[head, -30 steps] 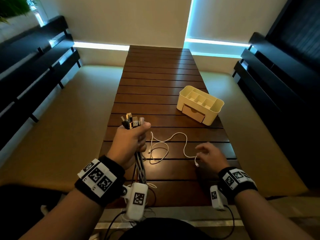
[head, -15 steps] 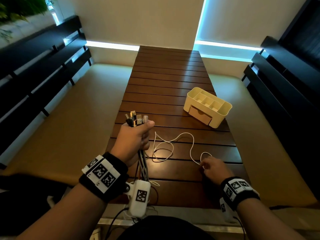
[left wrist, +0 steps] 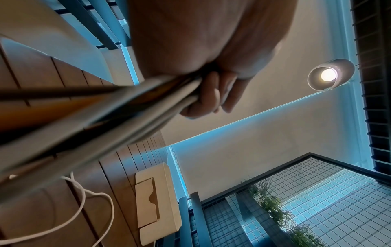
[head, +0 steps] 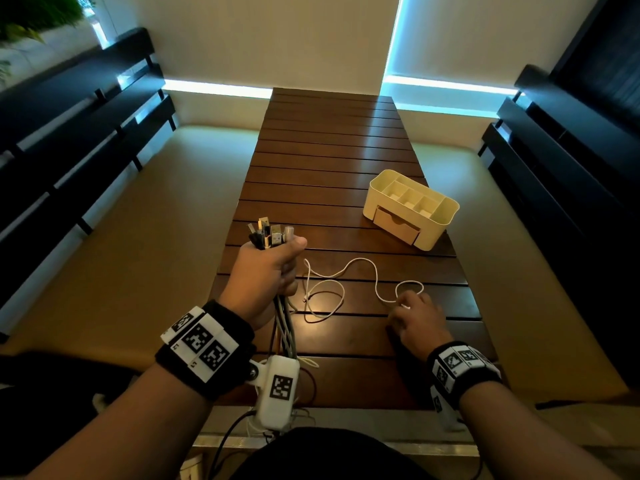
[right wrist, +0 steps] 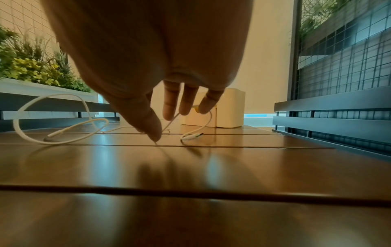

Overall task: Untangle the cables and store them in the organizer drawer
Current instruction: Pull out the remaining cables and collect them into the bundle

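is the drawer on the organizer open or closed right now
Closed: the drawer front sits flush with the organizer body in head and left wrist views.

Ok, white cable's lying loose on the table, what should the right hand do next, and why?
Probably gather the white cable into a coil. It sprawls in loops on the table, the right hand is at its near end, the left hand grips the cable bundle, and the drawer is shut.

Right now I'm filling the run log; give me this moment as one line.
left hand: grips cable bundle upright | right hand: fingers at white cable on table | organizer drawer: closed
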`<control>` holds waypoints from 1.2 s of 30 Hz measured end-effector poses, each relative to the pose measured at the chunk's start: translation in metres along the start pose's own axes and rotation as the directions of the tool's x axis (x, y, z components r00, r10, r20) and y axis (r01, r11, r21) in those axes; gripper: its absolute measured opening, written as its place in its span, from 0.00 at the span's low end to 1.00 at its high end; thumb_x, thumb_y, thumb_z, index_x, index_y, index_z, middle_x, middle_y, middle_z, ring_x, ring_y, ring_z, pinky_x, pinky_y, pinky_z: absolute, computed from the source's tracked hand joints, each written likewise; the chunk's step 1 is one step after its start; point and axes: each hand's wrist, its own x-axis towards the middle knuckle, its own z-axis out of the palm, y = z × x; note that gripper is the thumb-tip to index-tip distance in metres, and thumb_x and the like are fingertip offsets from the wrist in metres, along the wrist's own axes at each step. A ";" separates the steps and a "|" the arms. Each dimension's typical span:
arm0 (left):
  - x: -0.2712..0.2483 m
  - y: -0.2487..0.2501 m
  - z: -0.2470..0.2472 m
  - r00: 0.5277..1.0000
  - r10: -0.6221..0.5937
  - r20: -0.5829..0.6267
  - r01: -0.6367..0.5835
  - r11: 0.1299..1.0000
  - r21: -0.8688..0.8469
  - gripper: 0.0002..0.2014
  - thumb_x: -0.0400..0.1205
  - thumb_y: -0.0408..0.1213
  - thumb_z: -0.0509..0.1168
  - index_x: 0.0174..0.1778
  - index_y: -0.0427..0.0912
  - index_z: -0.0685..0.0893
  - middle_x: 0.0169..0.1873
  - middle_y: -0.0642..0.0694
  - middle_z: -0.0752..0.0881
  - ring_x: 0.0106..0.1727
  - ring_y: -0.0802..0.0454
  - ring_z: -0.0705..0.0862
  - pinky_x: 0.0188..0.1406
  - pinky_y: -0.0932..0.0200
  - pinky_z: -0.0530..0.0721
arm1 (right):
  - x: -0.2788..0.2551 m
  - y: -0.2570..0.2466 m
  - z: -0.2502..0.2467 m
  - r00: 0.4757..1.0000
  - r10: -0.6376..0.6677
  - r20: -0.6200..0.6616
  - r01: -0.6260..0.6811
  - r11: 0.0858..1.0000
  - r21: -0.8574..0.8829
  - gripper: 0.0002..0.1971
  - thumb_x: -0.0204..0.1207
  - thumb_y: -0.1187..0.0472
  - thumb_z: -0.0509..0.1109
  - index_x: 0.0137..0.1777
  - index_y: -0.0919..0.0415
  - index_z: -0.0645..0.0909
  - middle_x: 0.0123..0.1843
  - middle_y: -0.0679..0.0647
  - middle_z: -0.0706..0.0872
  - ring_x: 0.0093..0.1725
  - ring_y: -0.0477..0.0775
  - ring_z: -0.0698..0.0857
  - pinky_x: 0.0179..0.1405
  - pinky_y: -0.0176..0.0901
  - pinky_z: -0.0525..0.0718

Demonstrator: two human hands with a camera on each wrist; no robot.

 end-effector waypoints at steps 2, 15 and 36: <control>0.000 0.001 -0.001 1.000 0.001 -0.001 -0.001 1.000 -0.001 0.10 0.85 0.34 0.66 0.37 0.44 0.77 0.21 0.51 0.67 0.17 0.57 0.62 0.18 0.63 0.62 | 0.000 0.006 0.001 1.000 0.013 -0.003 -0.013 1.000 -0.016 0.07 0.77 0.53 0.72 0.54 0.46 0.88 0.67 0.48 0.79 0.68 0.59 0.74 0.59 0.57 0.78; -0.001 0.004 -0.009 1.000 0.003 -0.026 -0.004 1.000 -0.023 0.08 0.85 0.34 0.66 0.40 0.42 0.78 0.21 0.51 0.68 0.17 0.58 0.63 0.17 0.64 0.63 | 0.007 0.013 -0.009 0.947 0.189 -0.259 -0.157 0.978 0.140 0.13 0.67 0.72 0.75 0.50 0.61 0.88 0.52 0.58 0.81 0.48 0.63 0.81 0.39 0.53 0.85; 0.001 0.004 -0.009 1.000 0.005 -0.031 -0.006 1.000 -0.017 0.12 0.85 0.34 0.66 0.35 0.45 0.76 0.20 0.51 0.67 0.17 0.57 0.63 0.18 0.63 0.61 | 0.024 -0.016 -0.023 0.840 0.495 0.223 -0.535 0.685 0.495 0.09 0.83 0.62 0.65 0.43 0.47 0.80 0.45 0.56 0.86 0.37 0.55 0.89 0.34 0.50 0.90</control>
